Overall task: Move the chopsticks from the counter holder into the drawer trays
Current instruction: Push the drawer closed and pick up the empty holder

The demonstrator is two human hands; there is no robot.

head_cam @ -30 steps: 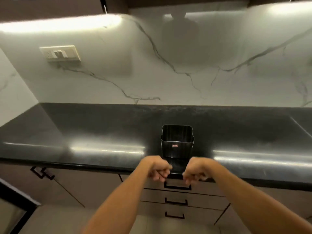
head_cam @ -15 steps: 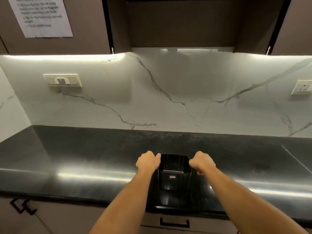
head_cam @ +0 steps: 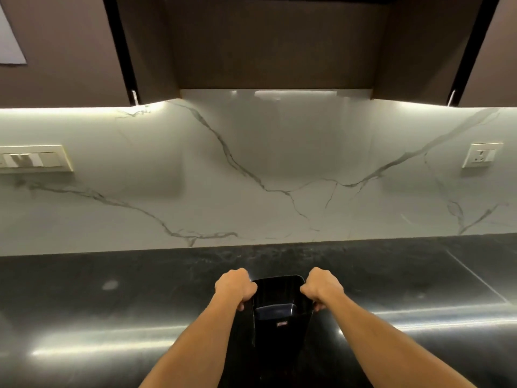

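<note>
At the far left of the wall, a cream rectangular switch panel [head_cam: 30,161] sits on the white grey-veined marble backsplash [head_cam: 251,177]. Above it, a white paper sheet [head_cam: 9,37] is stuck to the dark brown upper cabinets [head_cam: 279,43]. Under the backsplash runs the glossy black stone surface [head_cam: 98,317], streaked with light reflections.

Near its front middle, the left hand [head_cam: 235,288] comes in from the lower edge on a bare forearm. Its fingers [head_cam: 241,307] are curled down and grasp the left wall of the tall black plastic holder [head_cam: 279,329] at the rim. The holder stands upright on the surface between the 2 hands, its mouth open toward the camera, with a small red label [head_cam: 282,323] on its near face. Its inside is dark, with a grey-blue inner edge showing, and what it contains cannot be told.

The right hand [head_cam: 321,288] mirrors the left, knuckles up, fingers clenched around the holder's right wall at the rim. Far to the right, a cream wall socket [head_cam: 481,158] is set into the backsplash, well apart from the hands.
</note>
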